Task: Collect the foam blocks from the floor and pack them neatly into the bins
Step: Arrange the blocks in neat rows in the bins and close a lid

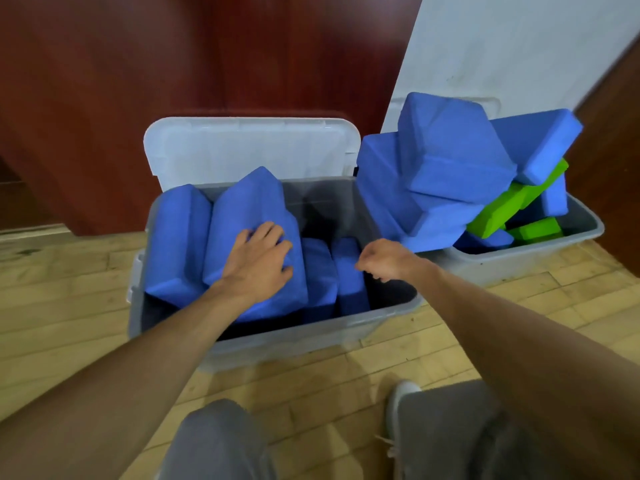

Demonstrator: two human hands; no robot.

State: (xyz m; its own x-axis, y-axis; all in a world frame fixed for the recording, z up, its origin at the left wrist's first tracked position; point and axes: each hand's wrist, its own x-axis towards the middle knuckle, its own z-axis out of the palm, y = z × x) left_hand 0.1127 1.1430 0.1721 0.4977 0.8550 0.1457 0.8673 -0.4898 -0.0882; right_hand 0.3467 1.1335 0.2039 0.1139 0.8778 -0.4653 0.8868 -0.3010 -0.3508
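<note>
Pale wooden plank floor (79,289) meets dark reddish-brown wood panelling (173,57) at the back, beside a plain white wall (519,46) on the right.

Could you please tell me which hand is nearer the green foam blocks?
Right. The right hand sits left of the green foam blocks; the left hand lies farther left, on a tilted blue block.
</note>
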